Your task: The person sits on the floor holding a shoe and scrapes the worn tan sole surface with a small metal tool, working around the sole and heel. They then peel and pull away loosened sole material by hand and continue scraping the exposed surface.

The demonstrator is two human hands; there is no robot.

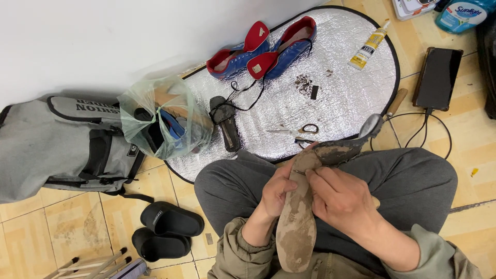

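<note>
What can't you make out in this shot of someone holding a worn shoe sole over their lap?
Head view only:
- Worn brown shoe sole: its near end is cut off by the bottom edge; the left hand and right hand cover its sides.
- Translucent green plastic bag: its contents are blurred by the film.
- Small dark bits on the silver foil mat: too small to identify.
- Blue bottle: cut off by the top edge.
</note>
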